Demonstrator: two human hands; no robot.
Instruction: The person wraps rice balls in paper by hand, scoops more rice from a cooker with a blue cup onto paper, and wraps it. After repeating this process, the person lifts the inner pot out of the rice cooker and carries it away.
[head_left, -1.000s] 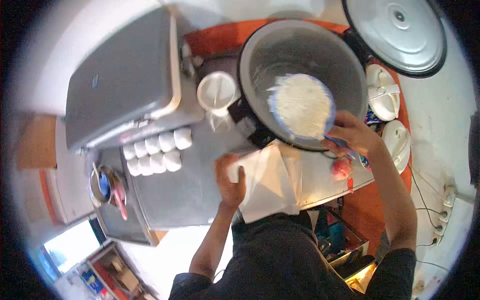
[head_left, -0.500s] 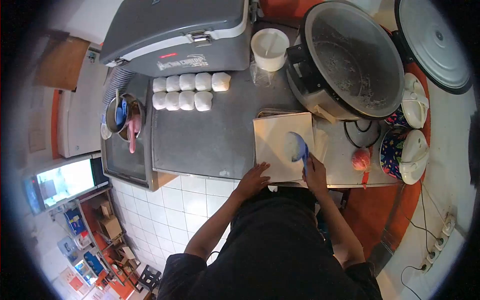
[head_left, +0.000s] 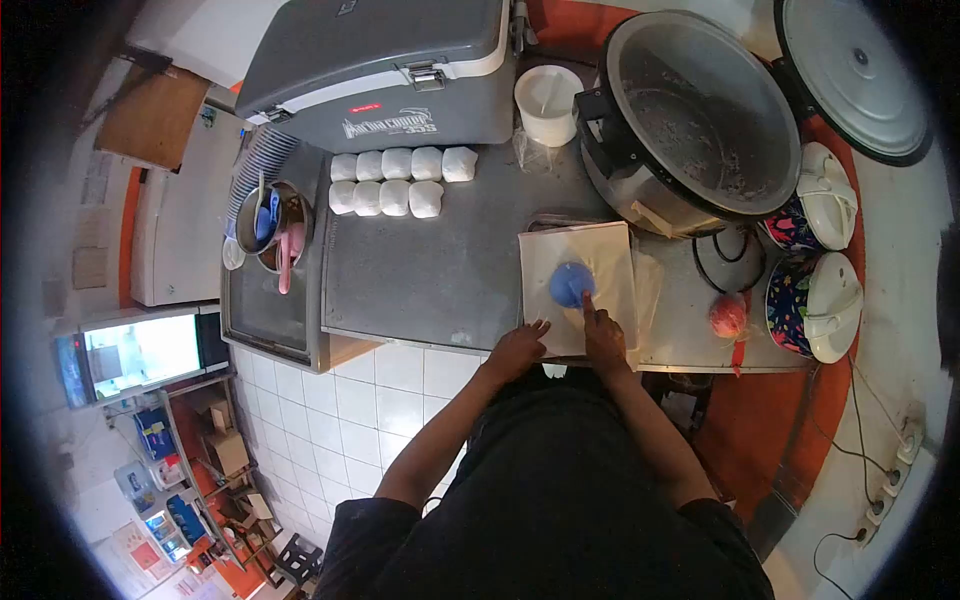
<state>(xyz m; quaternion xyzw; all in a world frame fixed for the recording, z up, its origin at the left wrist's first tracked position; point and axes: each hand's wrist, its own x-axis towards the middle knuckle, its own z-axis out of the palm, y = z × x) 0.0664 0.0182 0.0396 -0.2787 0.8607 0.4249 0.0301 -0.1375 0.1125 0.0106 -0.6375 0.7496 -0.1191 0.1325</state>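
Note:
A stack of light brown paper sheets (head_left: 607, 258) lies at the front edge of the metal counter. My right hand (head_left: 606, 340) grips the handle of a blue rice scoop (head_left: 572, 285), whose rounded back faces up, bowl down against the top sheet. Whatever is under the bowl is hidden. My left hand (head_left: 520, 347) rests with fingers apart at the near left corner of the paper, holding nothing.
Two rows of white rounded bundles (head_left: 397, 198) sit left, before a grey cooler box (head_left: 400, 90). A large open rice cooker (head_left: 640, 180) stands behind the paper, beside a white tub (head_left: 548, 105). Patterned lidded pots (head_left: 790, 315) and a red ball-shaped bundle (head_left: 728, 316) are right.
The blue scoop has been turned over, from bowl up with white contents to bowl down on the paper. My right hand has moved left with it.

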